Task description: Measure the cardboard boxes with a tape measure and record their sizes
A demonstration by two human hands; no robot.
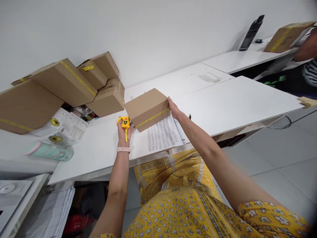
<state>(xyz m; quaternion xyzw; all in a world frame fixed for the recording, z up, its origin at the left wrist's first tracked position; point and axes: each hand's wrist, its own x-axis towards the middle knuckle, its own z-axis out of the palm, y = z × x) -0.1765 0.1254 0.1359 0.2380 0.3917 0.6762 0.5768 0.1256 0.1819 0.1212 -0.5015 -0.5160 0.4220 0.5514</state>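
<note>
A brown cardboard box with a strip of yellow tape along its front side is on the white desk, over part of a printed sheet. My left hand holds a yellow tape measure, its short blade end hanging down toward the wrist. The fingers of that hand reach to the box's left end. At the opposite end, my right hand grips the box, fingers mostly hidden behind its edge.
Several cardboard boxes are stacked on the left, above white cartons. A mint-green tumbler lies near the left edge. Far right, a black bottle stands by another taped box, beside another person's arm.
</note>
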